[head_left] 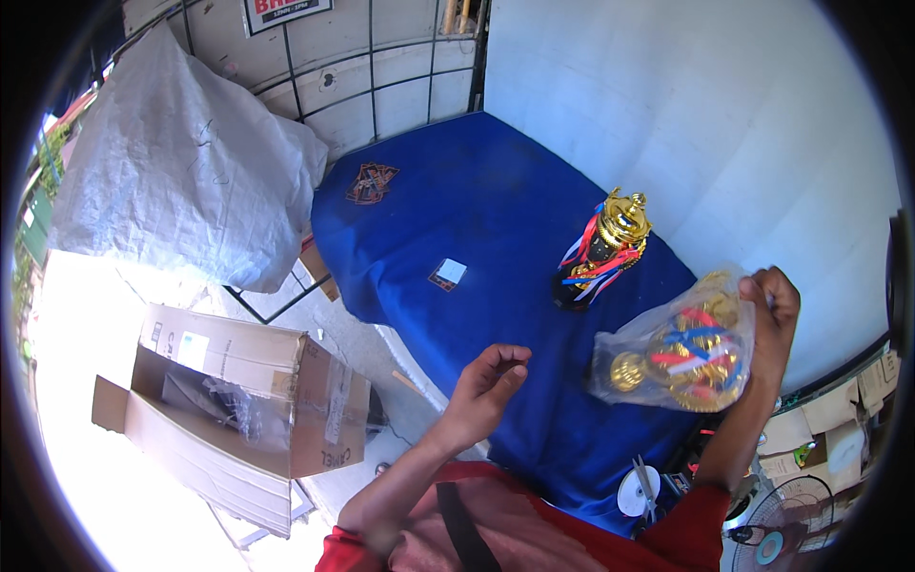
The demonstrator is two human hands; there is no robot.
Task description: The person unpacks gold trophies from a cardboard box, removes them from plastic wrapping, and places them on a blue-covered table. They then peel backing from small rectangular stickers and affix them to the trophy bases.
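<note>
My right hand [777, 303] grips the upper right edge of a clear plastic bag [610, 360]. Inside, partly blurred by the plastic, is a gold trophy [701, 357] with red, white and blue ribbons. The bag is held over the right side of a table with a blue cloth [496, 219]. A second gold trophy [624, 221] on a black base, also ribboned, stands upright beyond the bag. My left hand [488, 386] is raised over the table's near edge, left of the bag, fingers curled toward the thumb with nothing visible in them.
Dark patches [372, 183] and a small white square [451, 273] lie on the cloth. Scissors [645, 484] rest on a white ribbon spool [634, 494] near my right elbow, beside a fan [786, 529]. An open cardboard box [319, 400] stands left, below a large grey-white sack [181, 172].
</note>
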